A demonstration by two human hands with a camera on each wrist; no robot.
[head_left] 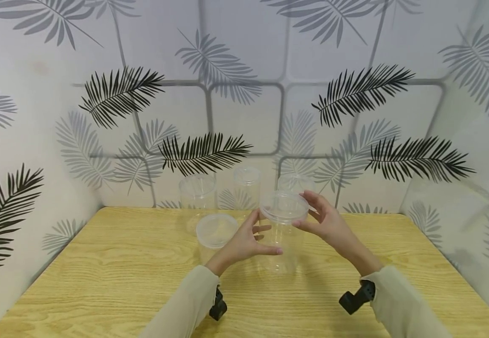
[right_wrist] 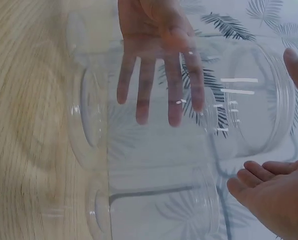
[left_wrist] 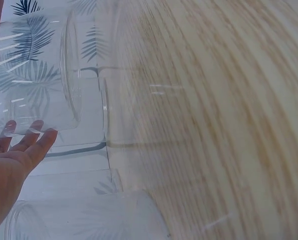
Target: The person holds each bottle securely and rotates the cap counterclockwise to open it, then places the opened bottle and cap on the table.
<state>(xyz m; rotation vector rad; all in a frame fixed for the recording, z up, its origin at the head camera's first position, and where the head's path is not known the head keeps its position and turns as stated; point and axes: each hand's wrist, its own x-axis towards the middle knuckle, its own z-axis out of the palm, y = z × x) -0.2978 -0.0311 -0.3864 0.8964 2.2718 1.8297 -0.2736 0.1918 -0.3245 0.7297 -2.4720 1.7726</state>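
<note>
The left hand (head_left: 248,241) is spread wide around the body of a large clear plastic cylindrical jar (head_left: 288,239), thumb in front, the fingers fairly straight and seen through the wall from the right wrist. The right hand (head_left: 329,225) makes a wide curve around the jar's round clear lid (head_left: 284,206); whether it touches the rim I can't tell. The jar is upright between them, though I can't make out if its base meets the counter (head_left: 121,281), a yellow wood-grain top. Just beside the left wrist stands a shorter clear jar with a frosted white lid (head_left: 216,231). Farther back are a wide clear jar (head_left: 197,188), a narrow clear jar (head_left: 246,188) and another, partly hidden clear jar (head_left: 295,180), before a pale leaf-patterned wall (head_left: 244,117).
</note>
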